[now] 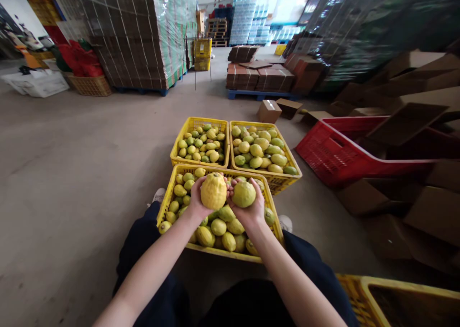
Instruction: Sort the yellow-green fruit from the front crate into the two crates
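Side by side above the near yellow crate (166,188), my two hands each hold one large citrus fruit. In my left hand (196,200) is a bumpy yellow citron (214,191), its stem end facing up. My right hand (256,211) cups a rounder, greener citron (244,194). The fingertips of both hands come close together between the two fruits. Beneath them the near crate is filled with yellow and green lemon-like fruits (218,227). Beyond it stand a back left crate (175,150) of smaller fruits and a back right crate (293,166) of larger ones.
On the right, a red crate (319,150) holds cardboard among loose open boxes (438,212). A further yellow crate (373,288) stands at bottom right. Wrapped pallet stacks (132,35) and flattened cartons on a blue pallet (247,95) stand ahead.
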The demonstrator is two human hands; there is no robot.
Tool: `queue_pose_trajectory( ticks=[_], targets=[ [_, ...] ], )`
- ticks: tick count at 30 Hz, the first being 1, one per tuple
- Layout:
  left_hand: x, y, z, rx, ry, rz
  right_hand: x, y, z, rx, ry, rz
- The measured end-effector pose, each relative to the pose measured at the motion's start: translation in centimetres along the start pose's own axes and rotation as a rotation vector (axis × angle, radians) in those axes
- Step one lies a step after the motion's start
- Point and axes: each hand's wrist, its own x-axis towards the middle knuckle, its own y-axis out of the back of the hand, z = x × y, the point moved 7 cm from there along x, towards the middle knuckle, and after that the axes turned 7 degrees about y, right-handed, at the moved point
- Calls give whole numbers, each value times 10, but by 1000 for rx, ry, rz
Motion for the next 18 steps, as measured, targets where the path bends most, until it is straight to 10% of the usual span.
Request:
queue_pose_trajectory(
  ticks=[11,18],
  targets=[
    [3,40,21,-67,10,454,7,1,2,-13,-57,40],
    [-1,24,33,-150,-65,336,10,6,4,-101,-38,56]
  ],
)
